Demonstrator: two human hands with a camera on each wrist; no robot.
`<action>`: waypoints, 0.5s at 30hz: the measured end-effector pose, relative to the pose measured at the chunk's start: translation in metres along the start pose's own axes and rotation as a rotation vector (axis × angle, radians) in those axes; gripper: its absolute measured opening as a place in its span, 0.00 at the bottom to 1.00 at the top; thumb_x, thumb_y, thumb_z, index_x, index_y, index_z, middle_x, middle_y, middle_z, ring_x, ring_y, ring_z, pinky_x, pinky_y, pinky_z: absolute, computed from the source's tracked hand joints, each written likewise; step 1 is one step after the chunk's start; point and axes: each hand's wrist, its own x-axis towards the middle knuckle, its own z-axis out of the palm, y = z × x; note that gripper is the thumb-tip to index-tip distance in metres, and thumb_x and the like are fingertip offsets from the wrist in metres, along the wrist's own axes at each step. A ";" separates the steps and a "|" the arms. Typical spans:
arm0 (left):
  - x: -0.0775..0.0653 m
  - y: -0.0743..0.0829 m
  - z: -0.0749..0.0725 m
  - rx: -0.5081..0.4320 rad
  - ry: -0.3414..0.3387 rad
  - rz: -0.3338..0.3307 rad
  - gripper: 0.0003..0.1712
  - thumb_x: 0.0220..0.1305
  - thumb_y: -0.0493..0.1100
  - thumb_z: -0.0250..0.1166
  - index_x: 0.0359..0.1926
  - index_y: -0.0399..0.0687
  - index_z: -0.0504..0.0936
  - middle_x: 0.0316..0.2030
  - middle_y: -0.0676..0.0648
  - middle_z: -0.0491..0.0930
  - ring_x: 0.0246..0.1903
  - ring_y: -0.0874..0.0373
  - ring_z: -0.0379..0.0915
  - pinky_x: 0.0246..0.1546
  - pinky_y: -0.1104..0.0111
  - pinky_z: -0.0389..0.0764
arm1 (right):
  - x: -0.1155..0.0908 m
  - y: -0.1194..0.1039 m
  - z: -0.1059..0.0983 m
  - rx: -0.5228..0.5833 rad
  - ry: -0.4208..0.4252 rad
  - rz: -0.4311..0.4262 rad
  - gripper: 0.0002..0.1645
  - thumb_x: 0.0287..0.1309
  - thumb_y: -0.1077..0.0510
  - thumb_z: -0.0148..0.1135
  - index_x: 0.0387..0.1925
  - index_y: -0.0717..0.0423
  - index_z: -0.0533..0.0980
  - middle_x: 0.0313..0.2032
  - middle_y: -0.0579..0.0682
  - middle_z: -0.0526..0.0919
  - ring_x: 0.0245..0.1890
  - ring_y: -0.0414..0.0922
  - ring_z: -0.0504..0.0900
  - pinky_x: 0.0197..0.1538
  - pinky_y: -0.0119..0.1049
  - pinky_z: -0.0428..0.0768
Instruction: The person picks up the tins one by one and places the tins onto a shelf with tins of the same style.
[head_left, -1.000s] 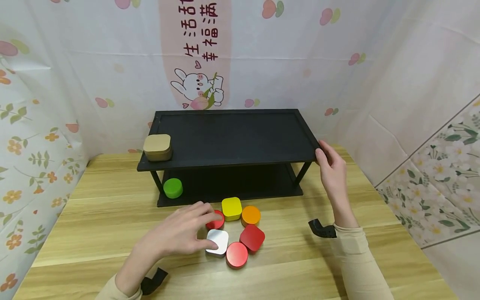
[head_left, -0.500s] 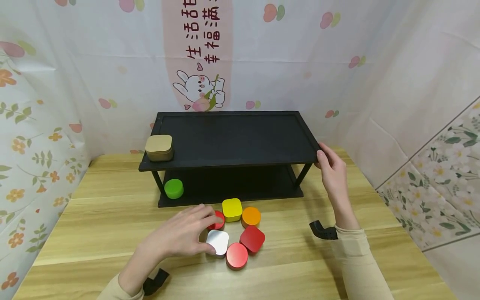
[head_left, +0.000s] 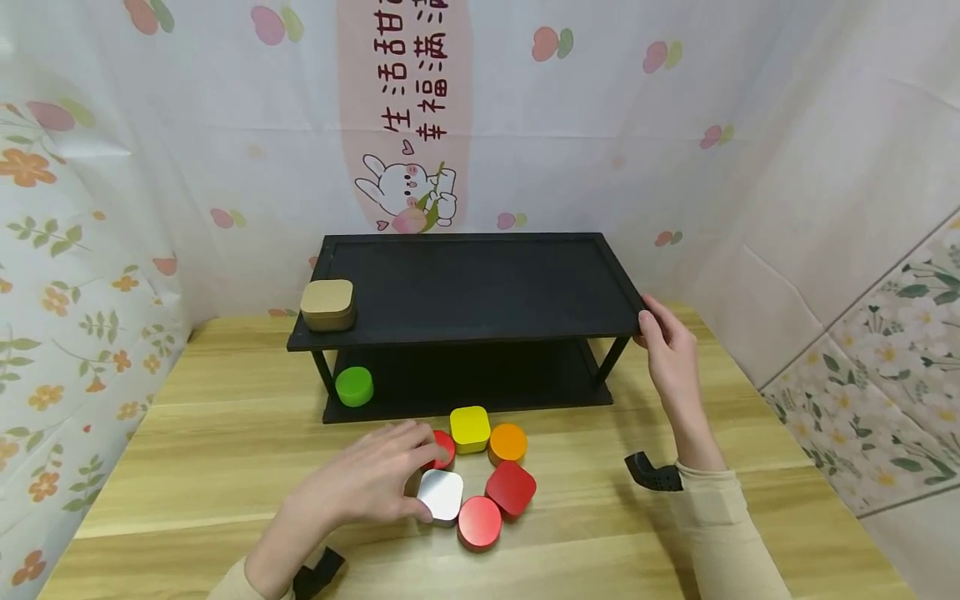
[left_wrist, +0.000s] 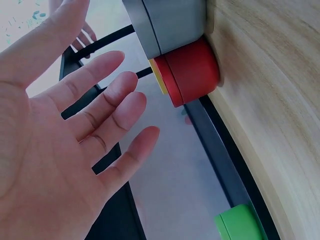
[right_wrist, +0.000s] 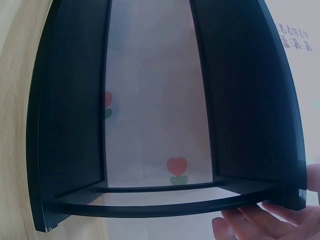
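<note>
My left hand (head_left: pixel 371 477) hovers over the left side of a ring of small lidded tins, thumb and fingers spread. Its thumb overlaps the edge of a white square tin (head_left: pixel 441 495), and its fingertips partly cover a red round tin (head_left: pixel 444 447). In the left wrist view, relaxed fingers (left_wrist: pixel 127 117) stand apart from the red tin (left_wrist: pixel 192 72) and the white one, which looks grey there. My right hand (head_left: pixel 670 354) grips the right end of a black two-tier shelf (head_left: pixel 480 287), thumb at the top edge. Its other fingers reach under the upper board in the right wrist view.
The ring also has a yellow square tin (head_left: pixel 470 429), an orange round tin (head_left: pixel 507 443), a dark red square tin (head_left: pixel 511 488) and another red round tin (head_left: pixel 479 523). A gold tin (head_left: pixel 328 306) sits on the upper tier's left end, a green one (head_left: pixel 354 387) on the lower tier.
The head view has tilted slightly, so everything sits lower in it. My left thumb has drawn back toward the white tin's near-left edge. The right hand keeps its hold on the shelf.
</note>
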 end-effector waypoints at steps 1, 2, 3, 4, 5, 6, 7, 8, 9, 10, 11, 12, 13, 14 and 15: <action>0.000 0.000 0.000 0.000 -0.002 0.001 0.31 0.51 0.58 0.80 0.56 0.59 0.82 0.50 0.56 0.79 0.52 0.59 0.73 0.59 0.55 0.81 | 0.000 0.000 0.000 -0.001 0.001 -0.001 0.32 0.79 0.44 0.47 0.77 0.50 0.64 0.73 0.62 0.70 0.47 0.18 0.77 0.50 0.13 0.76; 0.000 0.001 0.001 0.001 -0.005 0.000 0.31 0.51 0.58 0.80 0.56 0.59 0.82 0.50 0.56 0.79 0.52 0.59 0.73 0.59 0.54 0.81 | -0.001 0.001 -0.001 -0.002 0.001 -0.001 0.32 0.79 0.44 0.47 0.77 0.50 0.64 0.73 0.62 0.70 0.46 0.18 0.77 0.50 0.13 0.76; 0.000 0.001 0.001 0.001 -0.008 -0.002 0.32 0.51 0.58 0.80 0.56 0.59 0.82 0.50 0.56 0.79 0.52 0.59 0.72 0.59 0.54 0.81 | -0.001 0.001 -0.001 -0.003 0.000 -0.001 0.32 0.79 0.44 0.47 0.77 0.50 0.64 0.73 0.62 0.70 0.46 0.18 0.77 0.50 0.13 0.76; 0.000 0.001 0.002 0.001 -0.010 -0.004 0.32 0.51 0.58 0.80 0.57 0.60 0.82 0.50 0.56 0.79 0.52 0.59 0.73 0.59 0.53 0.81 | -0.001 0.002 -0.001 -0.003 -0.001 -0.002 0.32 0.79 0.44 0.47 0.77 0.50 0.64 0.73 0.62 0.70 0.46 0.18 0.77 0.50 0.13 0.77; 0.000 0.002 0.002 0.001 -0.013 -0.006 0.32 0.51 0.58 0.80 0.57 0.60 0.82 0.51 0.56 0.79 0.53 0.59 0.73 0.59 0.53 0.81 | -0.001 0.002 -0.002 -0.005 -0.003 -0.002 0.32 0.79 0.44 0.46 0.77 0.50 0.64 0.73 0.62 0.70 0.46 0.18 0.77 0.50 0.13 0.77; 0.000 0.002 0.003 0.002 -0.015 -0.009 0.32 0.51 0.58 0.80 0.57 0.61 0.81 0.51 0.56 0.79 0.53 0.58 0.73 0.59 0.52 0.81 | -0.001 0.002 -0.002 -0.007 -0.005 -0.003 0.32 0.79 0.44 0.46 0.77 0.50 0.64 0.73 0.62 0.70 0.46 0.18 0.77 0.50 0.13 0.77; 0.000 0.002 0.003 0.002 -0.017 -0.010 0.32 0.50 0.58 0.80 0.57 0.61 0.81 0.51 0.56 0.78 0.53 0.58 0.73 0.60 0.52 0.81 | -0.002 0.003 -0.002 -0.008 -0.006 -0.003 0.32 0.79 0.43 0.46 0.77 0.50 0.64 0.73 0.61 0.70 0.46 0.18 0.77 0.50 0.13 0.76; 0.000 0.002 0.004 0.001 -0.018 -0.013 0.33 0.50 0.59 0.80 0.57 0.61 0.81 0.51 0.57 0.78 0.53 0.58 0.73 0.60 0.52 0.81 | -0.002 0.003 -0.002 -0.012 -0.007 -0.005 0.32 0.79 0.43 0.46 0.77 0.49 0.63 0.73 0.62 0.70 0.46 0.18 0.77 0.50 0.12 0.76; 0.000 0.002 0.004 0.002 -0.019 -0.015 0.33 0.50 0.59 0.80 0.57 0.62 0.81 0.50 0.57 0.78 0.53 0.59 0.73 0.60 0.52 0.81 | -0.002 0.003 -0.002 -0.017 -0.007 -0.007 0.32 0.79 0.43 0.46 0.77 0.49 0.64 0.73 0.61 0.70 0.46 0.18 0.77 0.50 0.12 0.76; 0.000 0.003 0.004 0.001 -0.019 -0.016 0.33 0.50 0.59 0.81 0.56 0.62 0.81 0.50 0.57 0.78 0.52 0.59 0.73 0.59 0.52 0.81 | -0.002 0.004 -0.002 -0.020 -0.007 -0.009 0.32 0.79 0.43 0.46 0.77 0.49 0.64 0.73 0.61 0.70 0.46 0.18 0.77 0.50 0.12 0.76; 0.000 0.003 0.004 0.002 -0.018 -0.017 0.33 0.49 0.60 0.81 0.56 0.63 0.81 0.49 0.58 0.78 0.51 0.60 0.72 0.59 0.53 0.81 | -0.002 0.004 -0.002 -0.026 -0.005 -0.011 0.32 0.79 0.43 0.46 0.77 0.49 0.64 0.73 0.61 0.71 0.46 0.17 0.77 0.50 0.12 0.76; 0.000 0.003 0.005 0.001 -0.019 -0.017 0.33 0.49 0.60 0.81 0.56 0.63 0.81 0.49 0.58 0.78 0.51 0.60 0.72 0.59 0.53 0.81 | -0.002 0.003 -0.002 -0.026 -0.005 -0.014 0.33 0.79 0.43 0.46 0.77 0.49 0.64 0.72 0.62 0.71 0.46 0.17 0.77 0.50 0.12 0.76; 0.000 0.003 0.005 -0.002 -0.018 -0.019 0.33 0.49 0.60 0.81 0.56 0.63 0.82 0.48 0.58 0.78 0.50 0.61 0.72 0.58 0.54 0.81 | -0.002 0.003 -0.001 -0.027 -0.004 -0.014 0.33 0.79 0.42 0.46 0.77 0.49 0.64 0.72 0.61 0.71 0.46 0.17 0.77 0.50 0.12 0.76; 0.000 0.003 0.005 -0.004 -0.018 -0.021 0.32 0.48 0.60 0.81 0.55 0.64 0.82 0.48 0.58 0.78 0.49 0.61 0.71 0.57 0.54 0.82 | -0.002 0.002 -0.001 -0.026 -0.004 -0.017 0.33 0.79 0.42 0.46 0.77 0.50 0.64 0.72 0.62 0.71 0.46 0.17 0.77 0.50 0.12 0.76; 0.000 0.003 0.004 -0.005 -0.018 -0.022 0.32 0.48 0.60 0.81 0.55 0.64 0.82 0.47 0.58 0.78 0.49 0.62 0.71 0.57 0.54 0.82 | -0.002 0.002 -0.001 -0.027 -0.003 -0.018 0.33 0.79 0.42 0.46 0.77 0.50 0.64 0.72 0.61 0.71 0.46 0.17 0.77 0.50 0.13 0.76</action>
